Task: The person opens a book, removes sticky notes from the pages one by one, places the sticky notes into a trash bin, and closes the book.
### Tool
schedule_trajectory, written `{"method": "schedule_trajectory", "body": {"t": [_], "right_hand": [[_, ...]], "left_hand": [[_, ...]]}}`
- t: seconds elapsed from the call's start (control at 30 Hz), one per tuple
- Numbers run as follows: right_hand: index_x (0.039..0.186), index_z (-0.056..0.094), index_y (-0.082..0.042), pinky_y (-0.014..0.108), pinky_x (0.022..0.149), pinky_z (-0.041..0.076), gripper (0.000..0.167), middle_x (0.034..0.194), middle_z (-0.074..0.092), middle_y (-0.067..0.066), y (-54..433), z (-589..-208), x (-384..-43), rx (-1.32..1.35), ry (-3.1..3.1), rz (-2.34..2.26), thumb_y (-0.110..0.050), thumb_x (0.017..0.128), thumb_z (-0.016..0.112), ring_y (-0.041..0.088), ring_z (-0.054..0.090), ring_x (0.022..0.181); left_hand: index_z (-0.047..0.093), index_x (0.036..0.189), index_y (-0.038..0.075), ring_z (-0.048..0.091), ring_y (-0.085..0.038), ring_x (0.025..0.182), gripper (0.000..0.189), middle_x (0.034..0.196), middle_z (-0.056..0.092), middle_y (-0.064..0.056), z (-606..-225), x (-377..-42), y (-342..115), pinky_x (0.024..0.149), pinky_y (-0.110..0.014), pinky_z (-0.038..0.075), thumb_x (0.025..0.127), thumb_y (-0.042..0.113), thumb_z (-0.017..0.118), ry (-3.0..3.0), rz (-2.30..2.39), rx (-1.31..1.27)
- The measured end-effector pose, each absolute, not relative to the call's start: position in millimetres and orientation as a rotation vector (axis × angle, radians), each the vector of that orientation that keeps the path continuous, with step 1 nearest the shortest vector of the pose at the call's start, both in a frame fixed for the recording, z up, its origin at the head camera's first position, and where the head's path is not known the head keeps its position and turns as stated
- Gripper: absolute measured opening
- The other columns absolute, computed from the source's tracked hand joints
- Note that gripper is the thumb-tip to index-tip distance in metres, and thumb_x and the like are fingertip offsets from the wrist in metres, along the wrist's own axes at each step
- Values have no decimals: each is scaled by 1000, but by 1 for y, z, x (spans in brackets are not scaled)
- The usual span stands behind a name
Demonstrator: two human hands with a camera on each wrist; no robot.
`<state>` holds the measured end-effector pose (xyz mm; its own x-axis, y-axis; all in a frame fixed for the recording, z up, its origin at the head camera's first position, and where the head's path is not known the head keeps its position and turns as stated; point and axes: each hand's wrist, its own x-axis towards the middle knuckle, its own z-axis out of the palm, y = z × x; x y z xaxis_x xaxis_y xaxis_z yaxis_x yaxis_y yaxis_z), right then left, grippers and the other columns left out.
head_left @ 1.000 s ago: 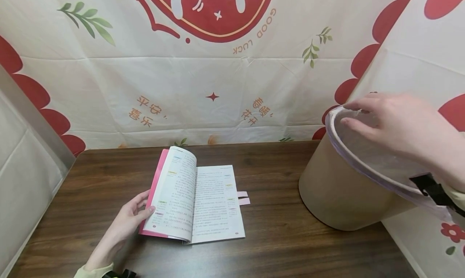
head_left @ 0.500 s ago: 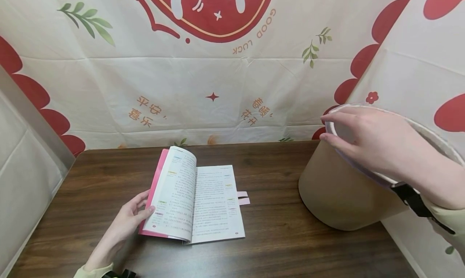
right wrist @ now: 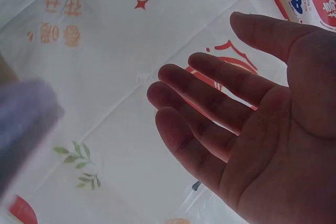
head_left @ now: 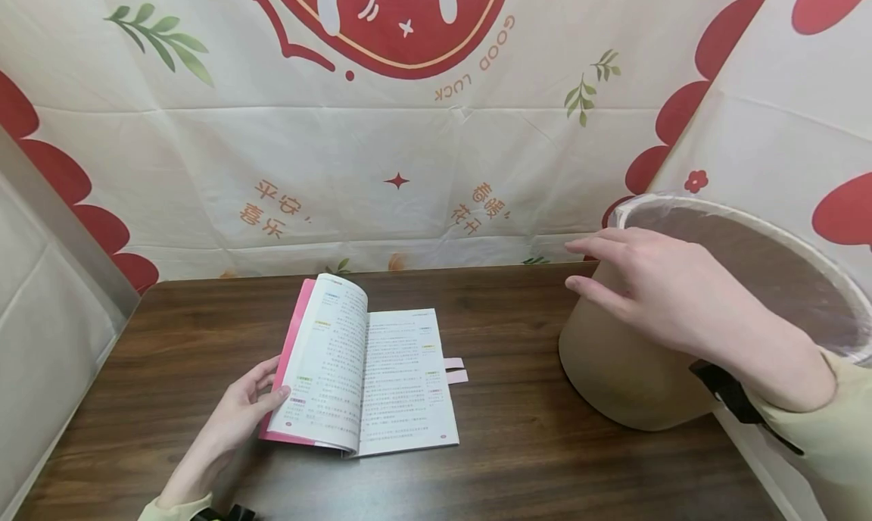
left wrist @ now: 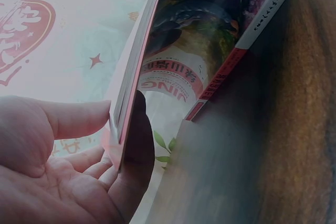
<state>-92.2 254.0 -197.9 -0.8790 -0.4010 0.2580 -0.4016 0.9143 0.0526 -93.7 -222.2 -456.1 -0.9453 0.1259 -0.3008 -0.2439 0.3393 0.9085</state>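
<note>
An open book with a pink cover lies on the dark wooden table. My left hand pinches its raised left side, thumb on the page and fingers behind the cover. The left wrist view shows that thumb and the fingers on either side of the tilted cover and pages, with the book's spine beyond. Over the near left rim of a beige bin hovers my right hand, its fingers extended. Nothing lies in the right palm in the right wrist view.
Two pink tabs stick out from the book's right edge. The bin has a thin translucent liner folded over its rim and stands at the table's right end. A printed cloth hangs behind the table.
My right hand has moved left and toward me, from above the bin's mouth to outside its left rim. The left hand and the book have stayed put.
</note>
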Motion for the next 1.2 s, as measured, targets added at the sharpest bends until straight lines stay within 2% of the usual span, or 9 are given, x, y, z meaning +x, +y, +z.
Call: {"method": "schedule_trajectory", "body": {"t": [0.2, 0.5, 0.8, 1.2], "right_hand": [[132, 73, -18, 59, 92, 56, 39, 129, 76, 7, 246, -211, -91, 647, -2824, 64, -33, 96, 76, 30, 72, 120], [132, 73, -14, 55, 100, 56, 40, 129, 76, 10, 230, -244, -91, 673, -2859, 225, -33, 96, 75, 32, 72, 121], [133, 72, -14, 51, 97, 59, 41, 128, 76, 7, 213, -293, -89, 650, -2922, 376, -35, 98, 74, 27, 73, 119], [132, 72, -12, 49, 100, 58, 39, 130, 76, 5, 194, -348, -93, 633, -2985, 529, -31, 98, 74, 25, 73, 121]], "left_hand": [[29, 161, -2, 69, -7, 94, 69, 142, 61, -27, -457, -94, -222, 77, -26, 60, 104, 16, 64, 2288, 1636, -110], [29, 161, -3, 68, -5, 95, 70, 143, 60, -28, -457, -93, -223, 78, -25, 59, 104, 17, 65, 2289, 1641, -105], [29, 162, -2, 69, -6, 96, 70, 143, 60, -27, -457, -94, -223, 78, -25, 60, 105, 18, 65, 2289, 1640, -106], [30, 161, -2, 71, -7, 95, 70, 142, 62, -28, -458, -94, -223, 78, -26, 61, 104, 17, 65, 2283, 1652, -99]]}}
